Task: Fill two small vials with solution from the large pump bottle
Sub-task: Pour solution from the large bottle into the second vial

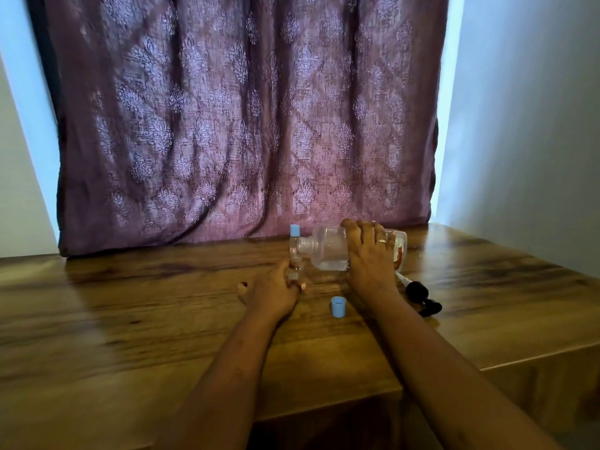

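Bottle [328,251], large and clear, tipped on its side above the wooden table [130,319], threaded neck pointing left, a little clear liquid pooled along its lower side. Right hand [370,254] wraps over bottle body from above, fingers curled round it, ring on one finger. Bottle mouth sits right at an uncapped vial [296,271], which left hand [272,292] grips low down, fingers closed round it; vial mostly hidden by hand, fill level can't tell. Second vial [294,243] stands upright just behind, blue cap on, red-and-white label. Loose blue cap [338,306] on table between the two forearms. Black pump head [422,297] with its white tube lies on table right of right wrist. Purple patterned curtain [243,118] hangs behind table; pale walls either side.
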Demonstrator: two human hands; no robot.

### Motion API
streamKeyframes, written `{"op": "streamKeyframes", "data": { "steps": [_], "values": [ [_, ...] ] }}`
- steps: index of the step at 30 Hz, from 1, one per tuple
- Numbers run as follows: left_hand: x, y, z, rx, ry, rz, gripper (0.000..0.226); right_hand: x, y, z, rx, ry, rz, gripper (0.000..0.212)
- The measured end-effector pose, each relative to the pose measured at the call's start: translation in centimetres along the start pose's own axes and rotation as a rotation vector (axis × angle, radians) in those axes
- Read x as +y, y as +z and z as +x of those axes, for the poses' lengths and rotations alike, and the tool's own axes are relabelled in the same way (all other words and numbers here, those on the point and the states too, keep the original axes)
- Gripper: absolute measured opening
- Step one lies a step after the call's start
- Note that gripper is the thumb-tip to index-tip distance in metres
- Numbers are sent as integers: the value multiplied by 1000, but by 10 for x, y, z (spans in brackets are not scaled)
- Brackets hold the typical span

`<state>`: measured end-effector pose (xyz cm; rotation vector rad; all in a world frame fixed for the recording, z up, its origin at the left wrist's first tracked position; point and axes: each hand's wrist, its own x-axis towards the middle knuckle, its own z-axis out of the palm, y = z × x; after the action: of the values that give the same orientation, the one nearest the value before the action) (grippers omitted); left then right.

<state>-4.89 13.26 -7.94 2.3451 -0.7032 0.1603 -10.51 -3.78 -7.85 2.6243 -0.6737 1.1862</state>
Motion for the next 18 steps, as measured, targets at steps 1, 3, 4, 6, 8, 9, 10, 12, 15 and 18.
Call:
{"op": "streamKeyframes", "data": {
  "steps": [1,3,4,6,8,9,10,12,15,18],
  "values": [
    [0,0,0,-1,-1,3,44,0,0,0,-4,-5,1,105],
    [0,0,0,-2,-6,8,46,1,0,-1,5,-17,-15,108],
    [0,0,0,-4,-11,10,48,1,1,-1,6,-17,-19,109],
    [-2,1,2,-12,-20,17,51,2,1,-1,7,-17,-16,110],
    [-3,2,2,-15,-22,23,52,2,0,-1,2,-16,-14,110],
    [-3,2,3,-15,-22,21,52,2,0,-1,-1,-16,-5,109],
    [-3,2,3,-16,-23,18,53,3,0,-1,-5,-19,8,108],
    [-3,2,3,-17,-26,19,55,3,-2,-1,-13,-26,21,105],
    [-3,2,3,-23,-29,44,57,3,-3,-1,0,-29,32,100],
    [-2,2,2,-26,-36,52,56,3,0,-1,17,-26,16,103]
  ]
}}
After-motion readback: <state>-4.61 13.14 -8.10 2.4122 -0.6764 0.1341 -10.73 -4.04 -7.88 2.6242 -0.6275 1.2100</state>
